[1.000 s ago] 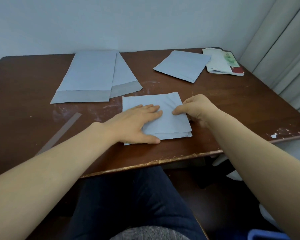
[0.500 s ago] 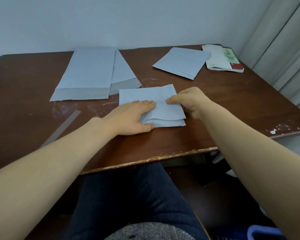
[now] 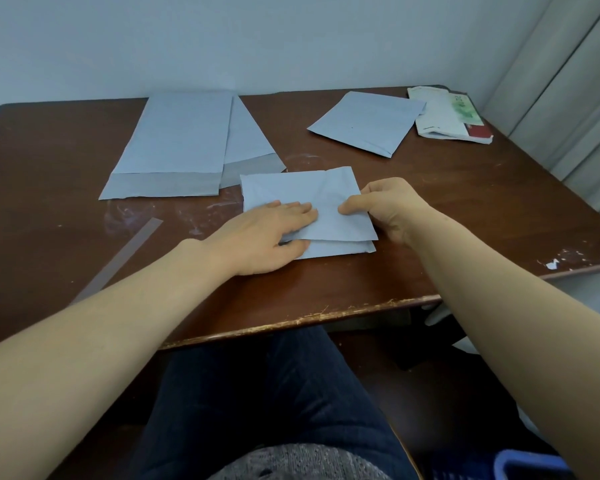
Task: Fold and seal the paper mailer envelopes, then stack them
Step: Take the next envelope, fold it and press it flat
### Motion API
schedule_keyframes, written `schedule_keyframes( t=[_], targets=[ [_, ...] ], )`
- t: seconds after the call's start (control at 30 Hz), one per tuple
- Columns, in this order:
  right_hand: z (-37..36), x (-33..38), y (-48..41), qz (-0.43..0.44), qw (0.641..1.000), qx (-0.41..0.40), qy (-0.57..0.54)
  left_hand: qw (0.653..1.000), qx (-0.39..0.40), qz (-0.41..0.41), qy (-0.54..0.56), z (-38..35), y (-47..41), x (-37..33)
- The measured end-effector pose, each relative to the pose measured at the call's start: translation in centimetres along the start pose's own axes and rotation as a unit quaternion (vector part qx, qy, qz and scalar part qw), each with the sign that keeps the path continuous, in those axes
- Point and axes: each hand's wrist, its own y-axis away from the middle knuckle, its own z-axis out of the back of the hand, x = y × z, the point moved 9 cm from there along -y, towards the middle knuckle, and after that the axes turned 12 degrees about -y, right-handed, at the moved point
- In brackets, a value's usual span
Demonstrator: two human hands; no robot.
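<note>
Far left on the brown table [image 3: 49, 161] we see a narrow clear strip [image 3: 118, 261] lying at a slant. Beyond it, toward the wall, two unfolded mailers [image 3: 177, 143] lie flat and overlapping, their flaps toward us, the right one partly beneath the left.

The left hand [image 3: 257, 237] lies palm down on the folded mailer [image 3: 291, 188], which sits at the middle of the table, near the front edge and just beside the flaps of the flat pair. Its fingers [image 3: 291, 211] are straight and held together, pressing the top layer down, and the thumb rests along the near edge, where a lower layer shows beneath the upper one.

The right hand [image 3: 388, 206] sits at that mailer's right edge, fingers curled, one tip pressed on the top layer. We cannot tell whether the others reach under the paper.

Further right and back, a finished mailer [image 3: 368, 123] lies flat, well apart from the hands. Just beside it, a small stack of papers [image 3: 444, 116] lies at the table's far right corner, next to a pale curtain [image 3: 568, 98].
</note>
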Motion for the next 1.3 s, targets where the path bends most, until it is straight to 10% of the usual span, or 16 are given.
schedule_keyframes(
  t=[0.4,0.53,0.63,1.03,1.3],
  targets=[
    [0.2,0.6,0.0,0.005,1.000,-0.015,-0.018,0.993,-0.003,-0.040,-0.113,-0.9,0.1,-0.5],
    [0.3,5.8,2.5,0.246,0.944,-0.119,0.186,0.991,0.008,-0.040,-0.130,-1.1,0.1,-0.7],
    [-3.9,7.6,3.8,0.339,0.901,-0.045,0.266,0.991,0.010,-0.042,-0.131,-1.1,0.1,-0.7],
    [-8.6,2.3,0.6,0.215,0.895,0.117,0.373,0.992,0.001,-0.051,-0.113,-1.8,0.1,-0.7],
    [-8.3,1.5,-0.3,0.237,0.867,0.105,0.425,0.977,-0.060,0.071,0.193,0.5,1.3,1.2]
  ],
)
